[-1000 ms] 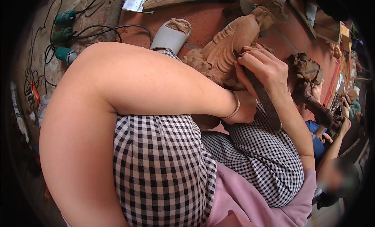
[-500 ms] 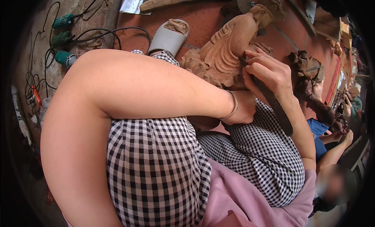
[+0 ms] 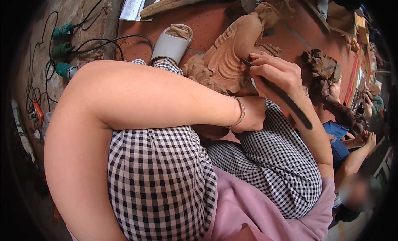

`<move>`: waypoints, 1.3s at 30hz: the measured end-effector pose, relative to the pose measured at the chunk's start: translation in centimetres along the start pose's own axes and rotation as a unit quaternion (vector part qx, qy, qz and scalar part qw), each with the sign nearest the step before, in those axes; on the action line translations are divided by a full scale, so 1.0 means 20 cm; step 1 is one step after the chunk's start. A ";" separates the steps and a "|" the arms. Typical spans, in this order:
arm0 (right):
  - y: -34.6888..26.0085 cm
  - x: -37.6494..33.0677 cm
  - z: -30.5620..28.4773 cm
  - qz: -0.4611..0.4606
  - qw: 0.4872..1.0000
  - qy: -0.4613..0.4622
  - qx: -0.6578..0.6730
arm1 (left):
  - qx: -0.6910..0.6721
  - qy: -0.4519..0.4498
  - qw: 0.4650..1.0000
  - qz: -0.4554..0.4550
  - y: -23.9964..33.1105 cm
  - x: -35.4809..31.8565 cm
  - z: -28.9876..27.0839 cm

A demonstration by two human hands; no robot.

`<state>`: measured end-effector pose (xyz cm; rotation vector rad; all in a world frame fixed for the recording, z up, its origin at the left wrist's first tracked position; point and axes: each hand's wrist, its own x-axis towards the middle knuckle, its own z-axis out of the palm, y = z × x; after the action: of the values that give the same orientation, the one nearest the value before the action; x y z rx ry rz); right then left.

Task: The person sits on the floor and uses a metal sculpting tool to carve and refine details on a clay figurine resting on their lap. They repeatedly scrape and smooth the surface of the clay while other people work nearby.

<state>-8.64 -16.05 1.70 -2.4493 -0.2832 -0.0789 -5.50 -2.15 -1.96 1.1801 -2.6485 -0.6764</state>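
My right hand (image 3: 278, 73) is closed in a pinch around a dark, flat file (image 3: 290, 103). The file's narrow tip touches the draped side of a carved wooden figure (image 3: 234, 46), while its wide end slants back past my wrist. The figure leans away from me, its carved head toward the upper right. My left arm bends across my checked trousers, and my left hand (image 3: 253, 114), with a bangle at the wrist, lies near the figure's base. Its fingers are turned out of sight, so whether it grips anything is hidden.
My foot in a grey sandal (image 3: 172, 44) stands left of the figure. Green power tools (image 3: 64, 50) with black cables lie at far left. A long curved piece of wood (image 3: 195, 0) lies beyond. A dark wood carving (image 3: 325, 89) and other people are at right.
The view has shifted slightly, so most things sit a little further left. The file's tip has slid a short way left over the figure's surface; my left hand keeps its place by the base.
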 end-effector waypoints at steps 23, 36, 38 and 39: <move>0.08 -0.10 -0.01 0.066 0.991 0.030 0.113 | -0.052 0.097 0.993 0.041 -0.05 0.03 0.10; -0.10 -0.11 -0.30 0.234 0.949 0.065 0.202 | -0.186 0.204 0.954 0.114 -0.04 -0.09 -0.05; -0.17 -0.10 -0.36 0.235 0.967 0.047 0.085 | -0.223 0.223 0.943 0.102 -0.03 -0.11 -0.08; -0.20 -0.11 -0.37 0.236 0.971 0.035 0.028 | -0.244 0.233 0.937 0.095 -0.02 -0.13 -0.09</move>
<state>-11.46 -18.01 9.57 -2.3854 0.3264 0.0483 -2.88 -1.05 -0.56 0.8053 -2.0069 -0.8301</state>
